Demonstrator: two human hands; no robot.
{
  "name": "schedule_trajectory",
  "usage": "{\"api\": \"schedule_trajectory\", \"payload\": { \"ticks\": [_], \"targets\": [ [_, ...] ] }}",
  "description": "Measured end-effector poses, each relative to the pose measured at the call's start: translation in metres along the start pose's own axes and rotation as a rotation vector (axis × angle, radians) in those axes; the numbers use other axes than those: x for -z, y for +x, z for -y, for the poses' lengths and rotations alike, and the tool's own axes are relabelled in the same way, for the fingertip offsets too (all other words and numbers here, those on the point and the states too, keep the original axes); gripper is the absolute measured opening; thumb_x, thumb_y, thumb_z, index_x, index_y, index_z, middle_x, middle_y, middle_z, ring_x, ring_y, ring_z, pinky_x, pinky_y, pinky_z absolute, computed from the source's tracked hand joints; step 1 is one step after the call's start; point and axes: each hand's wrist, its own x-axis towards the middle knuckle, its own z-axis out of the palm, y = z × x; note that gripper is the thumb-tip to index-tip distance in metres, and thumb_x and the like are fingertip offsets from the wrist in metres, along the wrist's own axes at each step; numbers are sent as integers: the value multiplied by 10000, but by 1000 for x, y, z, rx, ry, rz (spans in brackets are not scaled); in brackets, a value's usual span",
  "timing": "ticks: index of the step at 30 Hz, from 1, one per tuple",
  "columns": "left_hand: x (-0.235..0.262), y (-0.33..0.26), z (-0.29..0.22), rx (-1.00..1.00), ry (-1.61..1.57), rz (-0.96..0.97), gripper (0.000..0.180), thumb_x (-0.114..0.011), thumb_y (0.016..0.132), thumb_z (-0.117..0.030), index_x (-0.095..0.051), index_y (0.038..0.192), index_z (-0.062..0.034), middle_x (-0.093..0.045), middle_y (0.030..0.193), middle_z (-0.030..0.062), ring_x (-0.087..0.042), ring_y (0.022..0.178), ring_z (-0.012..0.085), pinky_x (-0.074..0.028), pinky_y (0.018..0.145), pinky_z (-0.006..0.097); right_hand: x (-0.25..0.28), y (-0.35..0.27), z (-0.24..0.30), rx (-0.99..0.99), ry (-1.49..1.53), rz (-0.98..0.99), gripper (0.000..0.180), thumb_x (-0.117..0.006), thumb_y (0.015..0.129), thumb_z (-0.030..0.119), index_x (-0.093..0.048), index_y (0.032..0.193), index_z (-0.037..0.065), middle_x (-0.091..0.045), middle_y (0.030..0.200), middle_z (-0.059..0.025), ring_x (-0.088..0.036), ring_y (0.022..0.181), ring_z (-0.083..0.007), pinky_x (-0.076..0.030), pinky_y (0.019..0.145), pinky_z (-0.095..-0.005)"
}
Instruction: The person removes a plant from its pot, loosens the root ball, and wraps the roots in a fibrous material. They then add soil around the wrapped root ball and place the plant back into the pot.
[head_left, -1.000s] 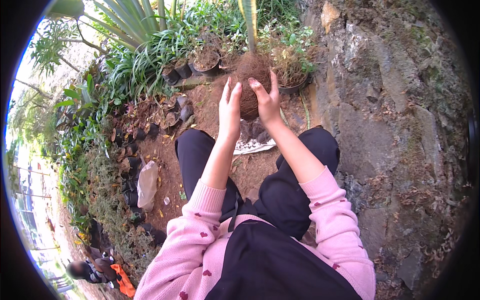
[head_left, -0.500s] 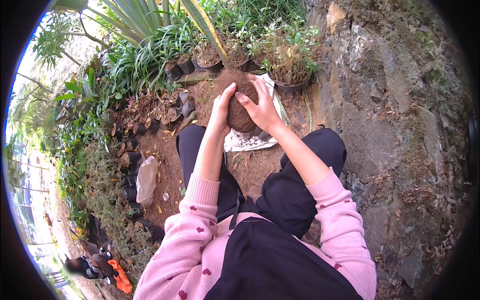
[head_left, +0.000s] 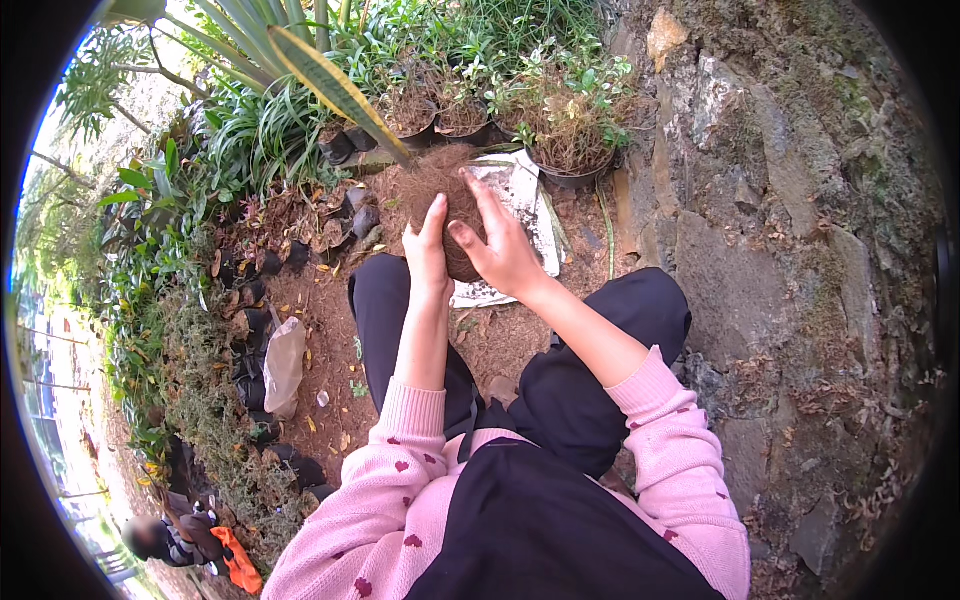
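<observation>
Both hands are clamped on a rounded, brown, fibrous root ball of soil (head_left: 447, 205), held up in the upper centre of the frame. Left hand (head_left: 427, 250) grips its left flank with fingers upright; right hand (head_left: 500, 245) presses its right side, fingers spread across the surface. Whether the ball rests on anything beneath cannot be told, as the hands cover its lower part.

Behind and to the right of the ball lies a crumpled white and grey plastic sheet (head_left: 525, 195) on bare brown earth. Above it, along the upper edge, stands a round black plastic pot of dry, weedy plants (head_left: 572, 150). A long yellow-edged green leaf (head_left: 335, 90) slants across the upper left. A pale, translucent plastic bag (head_left: 284, 365) lies at centre left. A rough stone wall (head_left: 790, 230) fills the right side.
</observation>
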Motion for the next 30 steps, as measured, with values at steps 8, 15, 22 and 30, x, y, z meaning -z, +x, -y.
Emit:
{"api": "schedule_trajectory", "payload": {
  "ticks": [8, 15, 22, 30],
  "targets": [
    [-4, -1, -9, 153, 11, 56, 543, -365, 969, -484, -481, 1244, -31, -581, 1173, 115, -572, 1042, 222, -450, 910, 352, -6, -6, -10, -283, 248, 39, 798, -563, 871, 511, -311, 1353, -72, -474, 1294, -266, -457, 1237, -313, -349, 1016, -371],
    [-10, -6, -5, 273, -31, 68, 568, -388, 947, -508, -434, 1305, -70, -554, 1216, 106, -554, 1092, 223, -448, 930, 366, -8, -7, -24, -289, 365, -101, 645, -589, 883, 438, -376, 1280, -23, -564, 1163, -215, -536, 1123, -253, -399, 936, -324],
    [18, 4, 17, 212, -101, 123, 438, -550, 915, -362, -541, 1171, -7, -618, 1097, 111, -609, 955, 191, -488, 846, 329, -4, -6, -19, -290, -79, 131, 722, -523, 879, 545, -414, 1288, -40, -335, 1386, -228, -315, 1307, -312, -261, 1060, -407],
    [8, 3, 0, 70, -98, -61, 436, -644, 856, -308, -566, 1138, 16, -623, 1080, 104, -614, 938, 191, -490, 828, 317, 1, -1, -14, -392, 402, 320, 967, -672, 815, 454, -113, 1439, -29, -253, 1454, -201, -249, 1356, -233, -206, 1111, -355]
  ]
}}
